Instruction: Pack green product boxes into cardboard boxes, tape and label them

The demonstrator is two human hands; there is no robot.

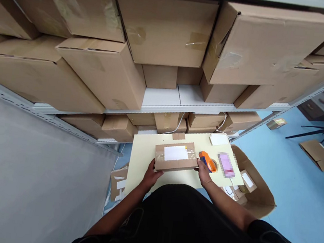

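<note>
A small cardboard parcel [175,158] with a white label on top lies on a pale yellow table [146,155]. My left hand [152,174] grips its near left corner, fingers curled round the edge. My right hand [204,171] is closed at the parcel's near right corner and holds an orange tape dispenser [208,161] against that end. A pink, blurred-out flat object [226,165] lies just right of the dispenser.
Metal shelving packed with large cardboard boxes [164,27] rises behind the table. A white pad [218,139] sits at the table's far right. An open carton [255,188] with small boxes stands right of the table on the blue floor [297,193]. A grey wall is at left.
</note>
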